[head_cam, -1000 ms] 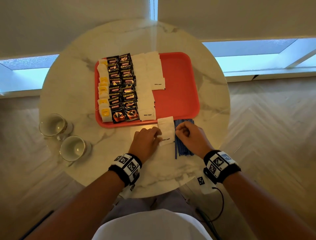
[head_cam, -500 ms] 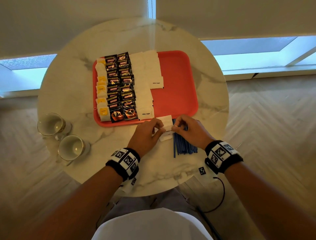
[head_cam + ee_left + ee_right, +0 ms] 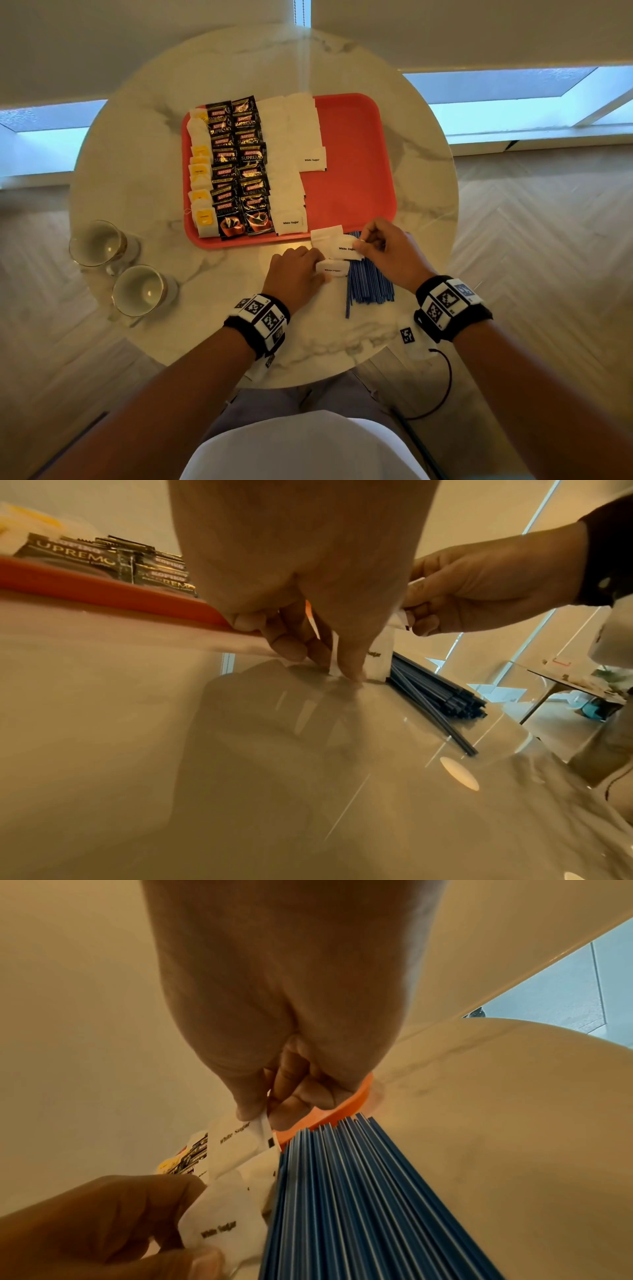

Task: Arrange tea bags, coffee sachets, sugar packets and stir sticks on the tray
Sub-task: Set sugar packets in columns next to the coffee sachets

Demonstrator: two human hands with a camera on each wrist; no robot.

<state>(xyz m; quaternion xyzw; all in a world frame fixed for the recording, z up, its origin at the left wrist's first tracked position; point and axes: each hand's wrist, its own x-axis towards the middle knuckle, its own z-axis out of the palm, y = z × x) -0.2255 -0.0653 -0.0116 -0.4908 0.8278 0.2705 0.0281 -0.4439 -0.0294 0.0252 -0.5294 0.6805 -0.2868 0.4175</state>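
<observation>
Now sugar packets [image 3: 337,255] pinched between both hands.

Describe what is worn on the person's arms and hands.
Both forearms are bare, with no sleeves or gloves. The left wrist band and the right wrist band are black straps carrying white blocks printed with black square-pattern markers. A thin black cable loops down below the right one.

Both forearms reach forward over the table's near edge. The left hand [image 3: 294,270] curls, fingertips pinching. The right hand [image 3: 387,250] pinches too.
</observation>
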